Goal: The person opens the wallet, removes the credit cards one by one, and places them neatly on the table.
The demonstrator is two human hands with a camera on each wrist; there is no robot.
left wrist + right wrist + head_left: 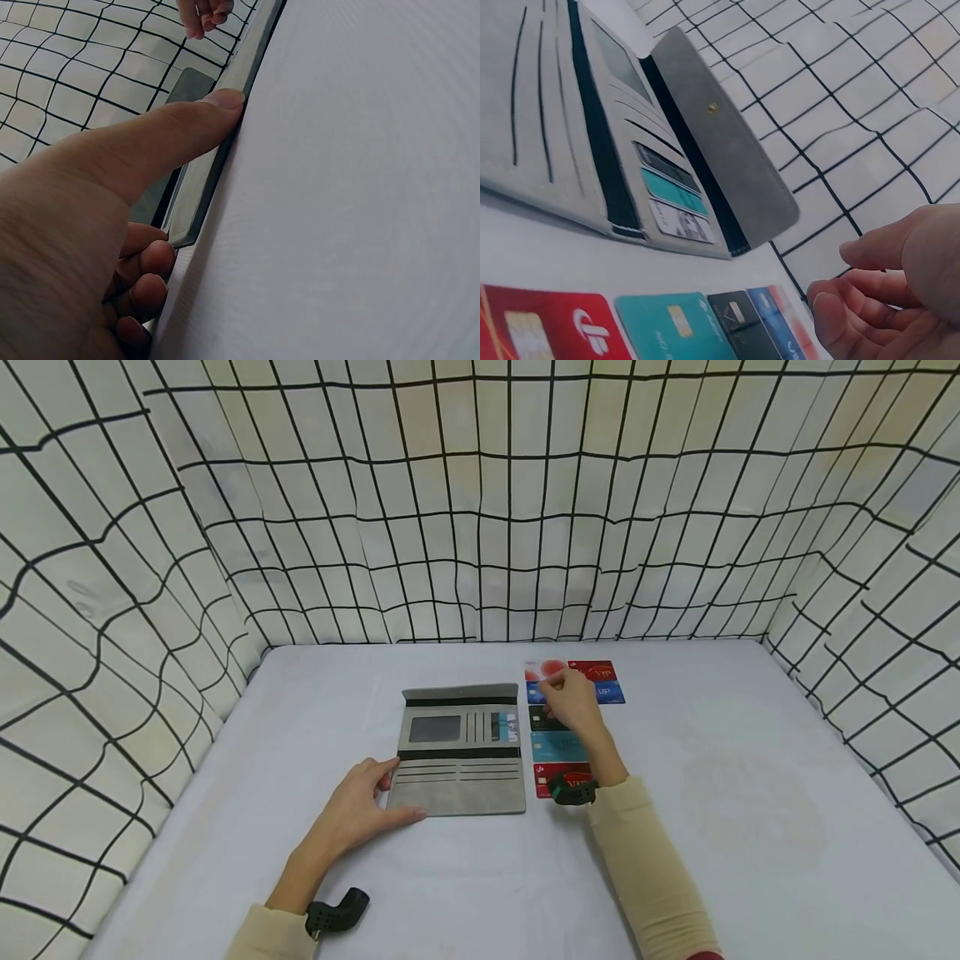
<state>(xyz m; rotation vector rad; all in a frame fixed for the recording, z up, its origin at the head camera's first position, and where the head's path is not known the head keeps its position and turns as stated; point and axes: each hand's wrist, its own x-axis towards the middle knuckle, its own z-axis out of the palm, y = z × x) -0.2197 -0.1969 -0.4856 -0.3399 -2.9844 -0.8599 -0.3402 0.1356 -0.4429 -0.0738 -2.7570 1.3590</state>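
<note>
A grey wallet lies unfolded on the white table, its flap folded out at the far side. Several cards sit in its right-hand slots. My left hand holds the wallet's near left corner, thumb along the near edge and fingers curled at the left edge. To the wallet's right, a red card, a teal card, a black card and blue cards lie in rows. Over the far cards hovers my right hand, fingers loosely bent, with nothing visible in them.
At the far end of the rows lie a white-and-red card and another red card. Black netting over white cloth surrounds the table on the left, back and right.
</note>
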